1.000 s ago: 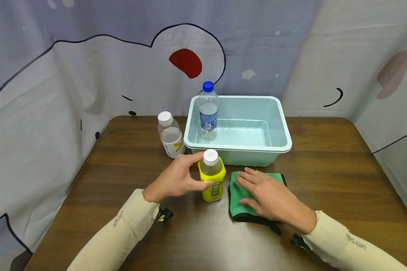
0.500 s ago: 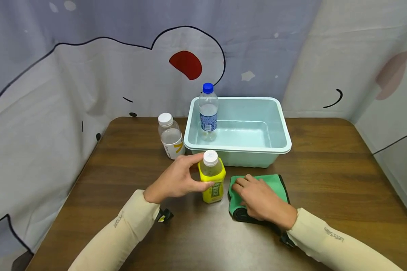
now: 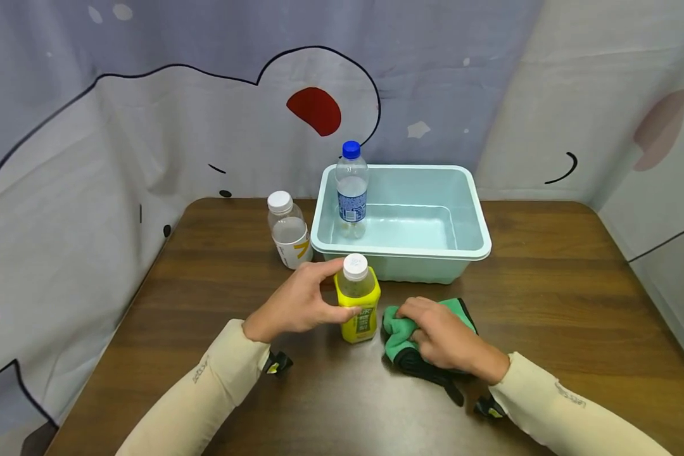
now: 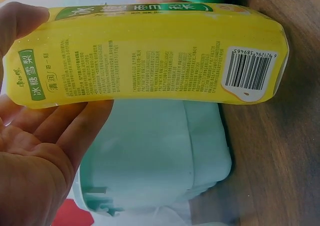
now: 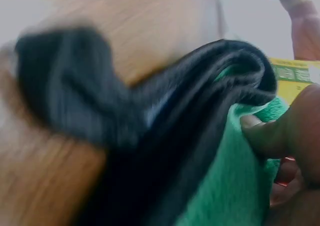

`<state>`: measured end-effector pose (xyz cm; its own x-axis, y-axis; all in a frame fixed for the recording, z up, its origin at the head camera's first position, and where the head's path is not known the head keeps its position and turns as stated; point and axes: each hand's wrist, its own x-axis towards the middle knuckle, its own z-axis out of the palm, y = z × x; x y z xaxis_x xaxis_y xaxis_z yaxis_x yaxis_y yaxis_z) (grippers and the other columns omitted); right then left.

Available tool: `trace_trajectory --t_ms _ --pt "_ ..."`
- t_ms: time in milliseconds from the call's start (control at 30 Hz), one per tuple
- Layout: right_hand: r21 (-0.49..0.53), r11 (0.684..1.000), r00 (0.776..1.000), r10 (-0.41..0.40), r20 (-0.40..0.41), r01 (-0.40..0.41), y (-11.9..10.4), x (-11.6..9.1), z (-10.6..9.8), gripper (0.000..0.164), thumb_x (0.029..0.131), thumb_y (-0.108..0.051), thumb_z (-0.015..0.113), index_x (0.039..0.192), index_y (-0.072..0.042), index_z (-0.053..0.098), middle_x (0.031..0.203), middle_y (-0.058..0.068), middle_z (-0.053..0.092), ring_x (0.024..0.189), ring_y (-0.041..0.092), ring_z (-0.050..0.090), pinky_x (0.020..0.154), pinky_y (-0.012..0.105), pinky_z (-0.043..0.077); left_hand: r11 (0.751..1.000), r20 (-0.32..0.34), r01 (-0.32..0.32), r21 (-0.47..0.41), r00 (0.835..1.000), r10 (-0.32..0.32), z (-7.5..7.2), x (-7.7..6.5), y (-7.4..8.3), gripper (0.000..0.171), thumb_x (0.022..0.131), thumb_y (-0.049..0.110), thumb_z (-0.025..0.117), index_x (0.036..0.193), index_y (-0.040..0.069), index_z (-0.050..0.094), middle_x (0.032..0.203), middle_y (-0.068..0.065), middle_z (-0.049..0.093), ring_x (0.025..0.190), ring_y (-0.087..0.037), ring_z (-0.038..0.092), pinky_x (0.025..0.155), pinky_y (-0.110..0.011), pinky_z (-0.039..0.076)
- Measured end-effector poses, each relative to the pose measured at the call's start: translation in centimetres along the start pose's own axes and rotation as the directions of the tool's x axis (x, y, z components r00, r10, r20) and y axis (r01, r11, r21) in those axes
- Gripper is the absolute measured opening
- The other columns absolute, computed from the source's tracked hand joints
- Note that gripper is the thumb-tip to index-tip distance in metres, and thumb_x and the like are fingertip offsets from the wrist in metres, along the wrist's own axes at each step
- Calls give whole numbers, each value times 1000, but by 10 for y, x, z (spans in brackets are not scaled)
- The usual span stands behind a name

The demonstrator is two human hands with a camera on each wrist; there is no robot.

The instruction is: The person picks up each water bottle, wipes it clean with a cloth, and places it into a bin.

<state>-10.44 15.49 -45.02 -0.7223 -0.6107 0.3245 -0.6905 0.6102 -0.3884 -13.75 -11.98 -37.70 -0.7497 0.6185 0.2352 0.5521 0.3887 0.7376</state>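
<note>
Cloth (image 3: 399, 330): bunched up since half a second ago, on the desk (image 3: 553, 285).
Right hand (image 3: 447, 335): fingers pinch it.
Left hand (image 3: 299, 301): fingers grip the yellow bottle (image 3: 360, 322).
Yellow bottle: upright before the tub (image 3: 413, 267).

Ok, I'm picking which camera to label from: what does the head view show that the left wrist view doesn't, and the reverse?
Only the head view shows the blue-capped bottle inside the tub and the white-capped clear bottle beside it. Only the left wrist view shows the barcode on the yellow bottle. Both show the left hand holding that bottle, the tub, the table and the green cloth, blurred in the latter.
</note>
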Motion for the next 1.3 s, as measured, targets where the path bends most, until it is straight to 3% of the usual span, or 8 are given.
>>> trace_trajectory --t_ms 133,300,600,967,1300 --pt "158 987 994 1 -110 17 0 3 -7 41 68 16 62 94 -15 64 90 -10 63 83 4 55 74 20 49 1000 -8 -12 0 1000 12 0 0 -1 53 77 20 83 124 15 61 113 2 72 97 -9 66 88 -28 57" --pt "300 952 968 9 -250 69 -5 12 -24 38 70 18 69 95 -10 66 92 -3 67 85 5 58 77 14 47 1000 0 -5 -3 1000 5 0 -1 -2 53 77 20 82 126 15 61 115 2 71 97 -8 66 89 -26 57" --pt "411 902 923 42 -384 130 -29 34 -61 29 75 17 69 97 -3 67 98 9 68 94 7 60 86 14 49 1000 -8 -21 1 1000 21 -1 -1 -3 52 77 21 82 125 15 61 111 3 72 94 -7 66 87 -25 57" --pt "441 885 928 29 -372 149 -35 55 -58 26 79 12 70 99 -5 68 101 7 69 95 10 61 87 17 49 999 -16 -38 10 999 38 1 -1 -6 57 77 22 83 128 15 60 113 2 71 95 -7 65 86 -26 57" --pt "391 914 951 23 -310 106 -33 59 -57 29 81 9 69 102 -9 70 101 3 70 94 10 61 85 18 50 998 -29 -39 44 999 40 0 1 -3 57 75 23 84 127 16 62 111 3 72 94 -7 65 86 -25 57"
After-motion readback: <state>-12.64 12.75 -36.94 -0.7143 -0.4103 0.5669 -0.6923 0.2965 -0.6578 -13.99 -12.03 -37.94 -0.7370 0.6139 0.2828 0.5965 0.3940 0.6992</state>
